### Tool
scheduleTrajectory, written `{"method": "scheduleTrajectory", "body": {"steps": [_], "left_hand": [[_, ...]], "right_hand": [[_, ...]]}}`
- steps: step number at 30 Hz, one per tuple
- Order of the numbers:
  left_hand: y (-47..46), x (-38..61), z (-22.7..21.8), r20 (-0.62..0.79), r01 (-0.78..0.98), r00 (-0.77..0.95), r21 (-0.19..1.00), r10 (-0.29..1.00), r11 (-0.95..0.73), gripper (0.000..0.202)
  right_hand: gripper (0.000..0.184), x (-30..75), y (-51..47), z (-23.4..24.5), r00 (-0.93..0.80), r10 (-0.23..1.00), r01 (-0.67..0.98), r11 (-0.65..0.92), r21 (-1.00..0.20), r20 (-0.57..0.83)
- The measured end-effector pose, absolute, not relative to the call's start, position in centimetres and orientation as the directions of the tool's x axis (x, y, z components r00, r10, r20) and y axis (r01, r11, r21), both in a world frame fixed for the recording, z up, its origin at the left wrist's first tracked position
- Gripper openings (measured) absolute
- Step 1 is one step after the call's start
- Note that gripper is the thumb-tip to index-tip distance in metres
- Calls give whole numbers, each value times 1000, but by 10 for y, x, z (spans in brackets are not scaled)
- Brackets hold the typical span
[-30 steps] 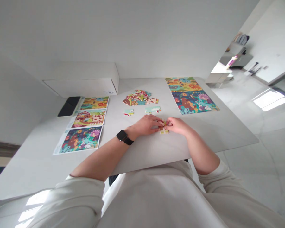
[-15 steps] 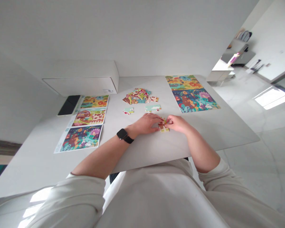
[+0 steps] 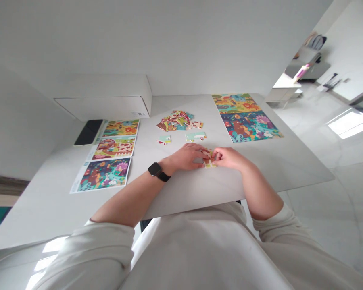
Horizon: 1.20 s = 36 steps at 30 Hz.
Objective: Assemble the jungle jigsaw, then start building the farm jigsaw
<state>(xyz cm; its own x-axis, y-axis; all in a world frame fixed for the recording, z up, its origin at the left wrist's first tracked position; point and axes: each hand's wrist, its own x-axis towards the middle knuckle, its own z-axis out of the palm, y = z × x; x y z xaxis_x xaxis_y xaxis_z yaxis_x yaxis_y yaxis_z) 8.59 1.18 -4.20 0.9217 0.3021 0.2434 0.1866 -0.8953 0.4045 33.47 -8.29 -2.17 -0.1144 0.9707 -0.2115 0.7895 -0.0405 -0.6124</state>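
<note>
My left hand (image 3: 186, 156) and my right hand (image 3: 228, 157) meet over a small cluster of joined puzzle pieces (image 3: 209, 162) on the white table (image 3: 181, 189). Fingers of both hands pinch and press the pieces, which are mostly hidden under them. A black watch (image 3: 157, 172) sits on my left wrist. A pile of loose puzzle pieces (image 3: 177, 121) lies just beyond my hands, with two separate pale pieces (image 3: 195, 136) (image 3: 164, 139) in front of it.
A finished colourful puzzle (image 3: 245, 117) lies at the right. A printed sheet with three pictures (image 3: 110, 155) lies at the left, beside a black phone (image 3: 88, 132). A white box (image 3: 109, 101) stands against the back wall. The table's edge is close to my body.
My hands stay on the joined pieces with only small finger movement. The view has shifted slightly.
</note>
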Motion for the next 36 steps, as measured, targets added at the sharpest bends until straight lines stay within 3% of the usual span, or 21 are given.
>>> {"method": "scheduleTrajectory", "body": {"steps": [5, 12, 17, 29, 36], "left_hand": [[9, 87, -41, 238, 210, 917, 392, 319, -896, 44], [11, 86, -41, 223, 232, 913, 404, 341, -885, 55], [11, 85, -39, 230, 192, 923, 421, 309, -886, 43], [13, 87, -37, 260, 177, 916, 424, 306, -888, 39], [12, 83, -31, 258, 195, 916, 386, 308, -902, 31]], "right_hand": [[36, 335, -86, -13, -215, 949, 779, 26, -626, -229], [39, 338, -89, -14, -275, 944, 804, 121, -583, -183], [35, 337, -89, -14, -283, 945, 807, 141, -574, -166], [32, 339, -86, -18, -292, 952, 837, 204, -508, -97], [35, 342, -89, -21, -306, 945, 810, 195, -553, -115]]}}
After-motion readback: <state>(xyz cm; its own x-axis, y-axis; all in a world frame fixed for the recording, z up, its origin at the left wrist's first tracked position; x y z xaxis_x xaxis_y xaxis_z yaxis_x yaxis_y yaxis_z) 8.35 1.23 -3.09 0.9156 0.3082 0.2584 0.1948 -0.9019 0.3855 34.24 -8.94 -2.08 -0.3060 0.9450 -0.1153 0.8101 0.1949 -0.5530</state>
